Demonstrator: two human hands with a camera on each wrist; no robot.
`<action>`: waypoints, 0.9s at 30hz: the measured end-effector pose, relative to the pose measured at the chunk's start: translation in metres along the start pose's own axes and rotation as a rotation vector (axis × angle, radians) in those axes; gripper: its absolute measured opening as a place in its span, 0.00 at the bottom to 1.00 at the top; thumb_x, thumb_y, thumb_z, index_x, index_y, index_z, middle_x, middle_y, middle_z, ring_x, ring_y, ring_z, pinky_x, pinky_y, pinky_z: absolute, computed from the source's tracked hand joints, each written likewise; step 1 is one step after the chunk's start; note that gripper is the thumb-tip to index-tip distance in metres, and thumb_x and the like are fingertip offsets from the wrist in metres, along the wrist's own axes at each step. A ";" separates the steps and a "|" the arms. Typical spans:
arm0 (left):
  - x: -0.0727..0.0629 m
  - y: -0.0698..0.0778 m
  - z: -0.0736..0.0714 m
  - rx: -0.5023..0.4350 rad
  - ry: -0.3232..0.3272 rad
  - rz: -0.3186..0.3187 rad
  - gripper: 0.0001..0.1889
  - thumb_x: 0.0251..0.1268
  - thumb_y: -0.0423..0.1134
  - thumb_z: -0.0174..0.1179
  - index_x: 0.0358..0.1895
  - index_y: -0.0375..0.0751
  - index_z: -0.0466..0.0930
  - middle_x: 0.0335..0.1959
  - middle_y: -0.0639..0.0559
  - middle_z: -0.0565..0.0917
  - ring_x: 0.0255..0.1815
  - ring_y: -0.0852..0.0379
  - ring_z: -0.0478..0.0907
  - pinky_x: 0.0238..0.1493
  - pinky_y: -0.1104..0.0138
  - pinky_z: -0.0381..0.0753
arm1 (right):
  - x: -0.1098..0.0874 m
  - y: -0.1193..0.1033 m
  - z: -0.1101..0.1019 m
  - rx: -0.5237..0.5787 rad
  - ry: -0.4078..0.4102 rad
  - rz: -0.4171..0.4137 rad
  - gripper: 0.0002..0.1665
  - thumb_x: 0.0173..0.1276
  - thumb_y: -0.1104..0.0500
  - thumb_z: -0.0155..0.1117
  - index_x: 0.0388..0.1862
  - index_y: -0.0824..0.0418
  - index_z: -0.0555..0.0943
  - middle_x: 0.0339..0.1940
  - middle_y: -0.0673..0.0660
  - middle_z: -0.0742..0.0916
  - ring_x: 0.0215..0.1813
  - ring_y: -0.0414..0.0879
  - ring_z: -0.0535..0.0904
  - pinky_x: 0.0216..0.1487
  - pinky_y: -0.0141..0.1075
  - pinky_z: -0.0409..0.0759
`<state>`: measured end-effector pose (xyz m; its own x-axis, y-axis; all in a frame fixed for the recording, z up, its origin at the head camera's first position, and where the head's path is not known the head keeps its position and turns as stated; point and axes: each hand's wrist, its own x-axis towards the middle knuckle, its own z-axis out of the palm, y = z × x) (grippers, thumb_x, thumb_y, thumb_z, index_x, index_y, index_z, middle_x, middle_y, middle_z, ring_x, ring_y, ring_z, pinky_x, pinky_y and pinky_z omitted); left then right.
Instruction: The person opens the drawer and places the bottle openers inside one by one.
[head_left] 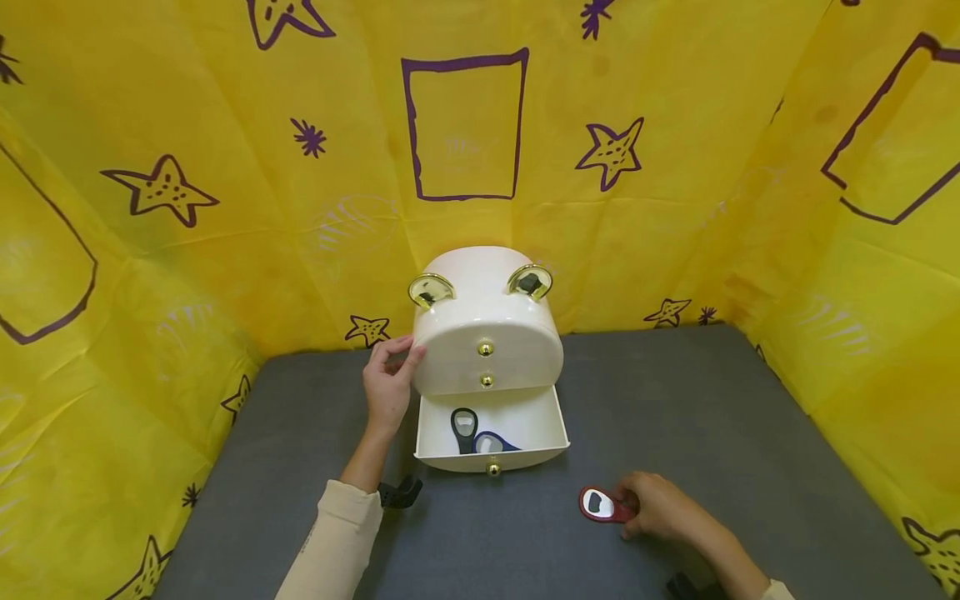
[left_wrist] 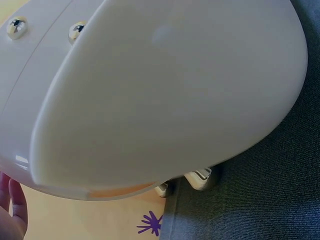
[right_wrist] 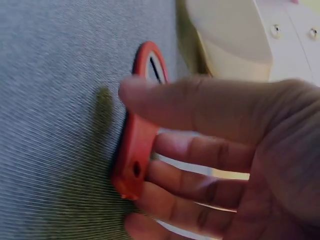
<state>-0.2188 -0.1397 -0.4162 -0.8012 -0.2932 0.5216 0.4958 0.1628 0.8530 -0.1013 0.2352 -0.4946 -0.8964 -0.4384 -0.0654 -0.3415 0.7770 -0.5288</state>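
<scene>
A white box with drawers (head_left: 491, 321) stands at the back of the table, gold knobs on its front and two gold-rimmed eye shapes on top. Its lowest drawer (head_left: 551, 417) is pulled out; a black bottle opener (head_left: 464, 425) and a blue one (head_left: 492, 443) lie inside. At the box's left side, my left hand (head_left: 388, 387) touches it with fingers and thumb. To the right in front of the drawer, my right hand (head_left: 663, 508) pinches a red bottle opener (right_wrist: 137, 145) by its handle, between thumb and fingers, close over the table.
The grey table (head_left: 675, 400) ends against a yellow cloth backdrop (head_left: 360, 275) with purple drawings, which also rises at both sides. In the left wrist view, small feet (left_wrist: 200, 178) show beneath the box. A black band (head_left: 400, 493) is on the left wrist.
</scene>
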 end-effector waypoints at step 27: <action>-0.001 0.003 0.000 0.033 -0.007 -0.009 0.13 0.56 0.25 0.67 0.43 0.21 0.81 0.43 0.31 0.80 0.39 0.69 0.76 0.38 0.80 0.77 | -0.008 0.005 0.017 -0.001 0.168 -0.044 0.17 0.37 0.68 0.73 0.29 0.56 0.83 0.23 0.40 0.76 0.28 0.31 0.67 0.29 0.29 0.67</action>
<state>-0.2166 -0.1394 -0.4137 -0.8081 -0.2877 0.5140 0.4774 0.1915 0.8576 -0.0913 0.2347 -0.5108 -0.9154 -0.3899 0.1002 -0.3812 0.7596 -0.5270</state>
